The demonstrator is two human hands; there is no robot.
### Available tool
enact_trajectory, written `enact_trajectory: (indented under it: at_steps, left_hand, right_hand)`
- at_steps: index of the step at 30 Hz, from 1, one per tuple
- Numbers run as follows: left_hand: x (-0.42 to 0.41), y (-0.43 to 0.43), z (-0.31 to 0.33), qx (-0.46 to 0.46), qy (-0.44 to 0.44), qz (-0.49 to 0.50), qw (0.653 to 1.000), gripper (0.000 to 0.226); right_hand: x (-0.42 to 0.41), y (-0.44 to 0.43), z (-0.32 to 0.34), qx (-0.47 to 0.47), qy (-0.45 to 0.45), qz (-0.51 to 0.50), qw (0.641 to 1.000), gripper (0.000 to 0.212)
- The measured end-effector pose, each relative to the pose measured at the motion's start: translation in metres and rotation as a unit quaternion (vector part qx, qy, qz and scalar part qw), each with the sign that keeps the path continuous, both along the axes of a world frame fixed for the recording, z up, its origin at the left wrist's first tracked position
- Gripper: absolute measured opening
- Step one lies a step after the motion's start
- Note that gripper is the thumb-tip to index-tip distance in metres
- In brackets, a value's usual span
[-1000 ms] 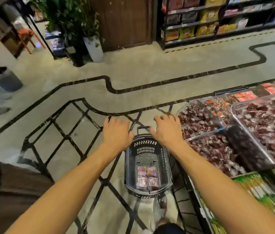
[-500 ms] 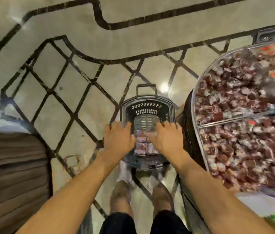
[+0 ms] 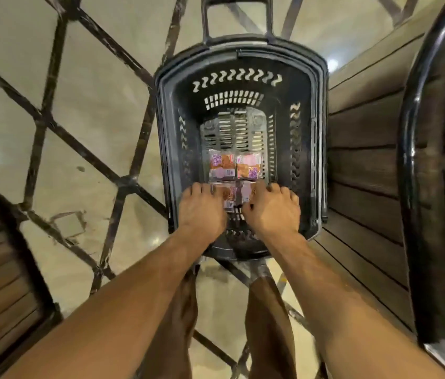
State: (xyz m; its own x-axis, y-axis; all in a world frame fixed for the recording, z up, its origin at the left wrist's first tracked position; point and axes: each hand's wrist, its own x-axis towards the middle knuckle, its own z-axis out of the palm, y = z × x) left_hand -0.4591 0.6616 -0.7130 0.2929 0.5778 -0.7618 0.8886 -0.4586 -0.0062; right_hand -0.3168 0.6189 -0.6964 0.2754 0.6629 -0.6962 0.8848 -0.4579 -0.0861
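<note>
Shop floor [image 3: 92, 119] of pale tile with dark lattice inlay; slatted wooden stand [image 3: 360, 160] at right.

Item: black plastic basket [image 3: 177, 91] with slotted walls, standing on the floor just ahead of the person's feet, beside the stand. Its long axis runs straight away from the person, pull handle [image 3: 205, 20] at the far end.

Contents: far packets [image 3: 235, 166], orange and purple, flat side by side; near packets [image 3: 233, 194] partly covered.

Left hand [image 3: 202, 212] and right hand [image 3: 273, 212] lie knuckles-up on the near packets. Fingers bent down, close together; tips hidden, so I cannot tell whether they grip.
</note>
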Motion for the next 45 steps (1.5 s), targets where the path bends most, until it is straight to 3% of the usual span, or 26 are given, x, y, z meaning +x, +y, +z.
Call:
enact_trajectory:
  at_steps: [4, 9, 12, 14, 18, 20, 22, 24, 30, 36, 41, 45]
  left_hand:
    - [-0.001, -0.017, -0.07, -0.045, 0.009, 0.028, 0.999, 0.061]
    - [-0.004, -0.035, -0.138, -0.039, -0.018, 0.072, 0.996, 0.065]
    - [0.001, -0.034, -0.166, -0.065, -0.07, 0.291, 0.952, 0.073]
    - [0.005, -0.03, -0.183, -0.08, -0.082, 0.384, 0.916, 0.078]
    - [0.013, -0.027, -0.206, -0.077, -0.074, 0.481, 0.87, 0.054]
    - [0.015, -0.027, -0.209, -0.073, -0.062, 0.485, 0.869, 0.044]
    - [0.015, -0.029, -0.208, -0.064, -0.051, 0.467, 0.881, 0.051]
    - [0.015, -0.031, -0.206, -0.054, -0.043, 0.451, 0.89, 0.061]
    - [0.012, -0.03, -0.206, -0.048, -0.074, 0.502, 0.86, 0.069]
    - [0.0, -0.034, -0.197, -0.087, -0.157, 0.504, 0.845, 0.044]
    - [-0.002, -0.024, -0.16, -0.109, -0.197, 0.521, 0.823, 0.043]
    - [-0.003, -0.001, -0.104, -0.092, -0.208, 0.54, 0.81, 0.053]
  right_hand:
    - [-0.002, -0.011, -0.068, -0.038, -0.007, 0.014, 0.999, 0.061]
    - [0.009, -0.021, -0.134, -0.086, -0.004, -0.023, 0.996, 0.055]
    - [0.011, -0.025, -0.171, -0.091, 0.014, -0.122, 0.988, 0.052]
    - [0.011, -0.027, -0.192, -0.077, 0.031, -0.212, 0.974, 0.054]
    - [0.014, -0.02, -0.229, -0.102, 0.069, -0.406, 0.906, 0.069]
    - [0.015, -0.019, -0.243, -0.123, 0.067, -0.465, 0.874, 0.076]
    - [0.014, -0.019, -0.252, -0.121, 0.049, -0.464, 0.876, 0.068]
    - [0.012, -0.022, -0.253, -0.109, 0.033, -0.446, 0.888, 0.059]
    - [0.014, -0.03, -0.256, -0.109, 0.037, -0.424, 0.898, 0.064]
    - [0.025, -0.024, -0.246, -0.094, 0.071, -0.466, 0.877, 0.052]
    - [0.03, -0.019, -0.204, -0.063, 0.095, -0.459, 0.881, 0.037]
    - [0.042, -0.012, -0.15, -0.026, 0.16, -0.529, 0.833, 0.026]
